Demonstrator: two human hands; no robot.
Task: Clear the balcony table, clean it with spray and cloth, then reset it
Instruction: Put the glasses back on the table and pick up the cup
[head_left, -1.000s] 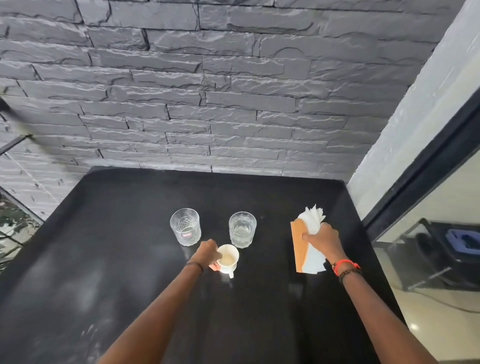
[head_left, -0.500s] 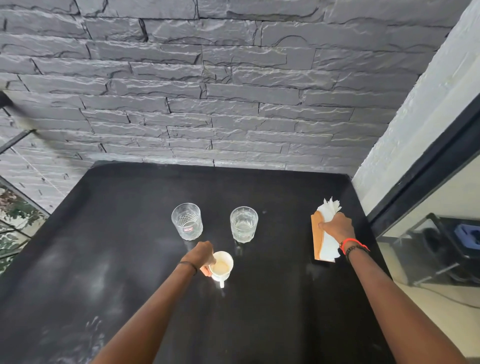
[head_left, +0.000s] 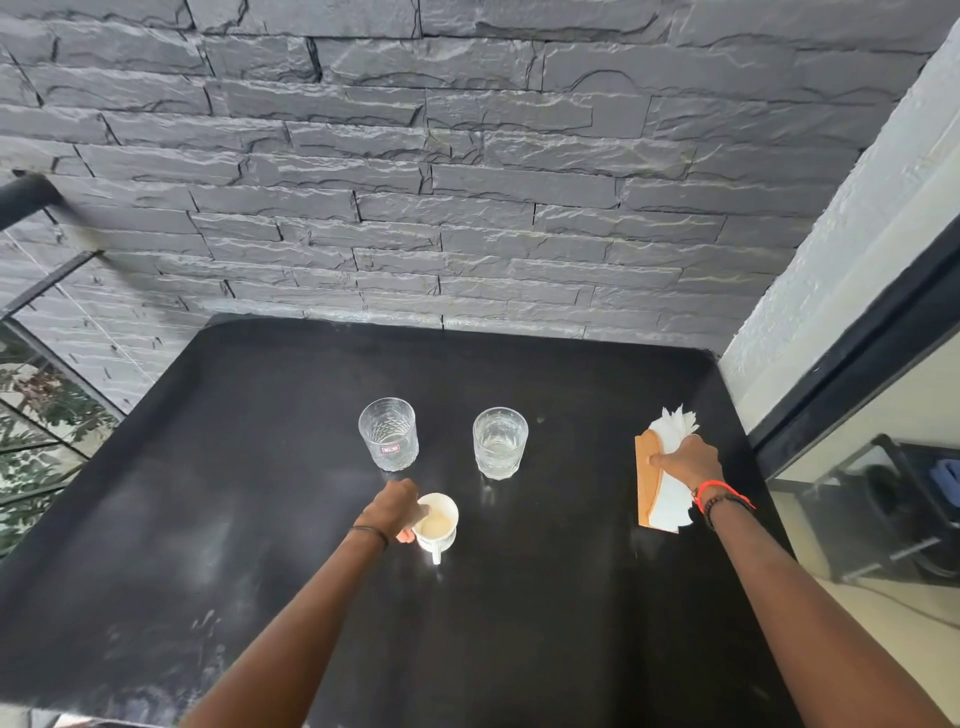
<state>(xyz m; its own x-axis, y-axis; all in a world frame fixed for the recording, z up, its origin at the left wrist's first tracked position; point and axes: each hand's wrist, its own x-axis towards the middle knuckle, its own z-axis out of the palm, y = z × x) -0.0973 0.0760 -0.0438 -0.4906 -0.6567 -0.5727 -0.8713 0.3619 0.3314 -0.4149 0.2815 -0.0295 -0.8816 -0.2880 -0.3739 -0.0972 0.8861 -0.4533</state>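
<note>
View from above of a black balcony table (head_left: 260, 467) set against a grey stacked-stone wall (head_left: 467, 182). Two arms reach in from the bottom edge.

The left hand (head_left: 395, 506) is curled around the left side of a small white cup (head_left: 439, 525) near the table's middle. The cup holds a pale milky liquid and its handle points toward the viewer.

Just beyond the cup stand two clear tumblers, apart from each other: a cut-glass tumbler (head_left: 388, 434) with a small red label, and to its right a plainer glass (head_left: 500, 441) with a little water in it.

Near the table's right edge, the right hand (head_left: 685, 460) grips a wooden napkin holder (head_left: 648, 483) – thumb pressed on its wooden face, fingers closed over the white napkins (head_left: 672, 423) fanning out of it. That wrist wears a red band and a dark beaded bracelet.
</note>
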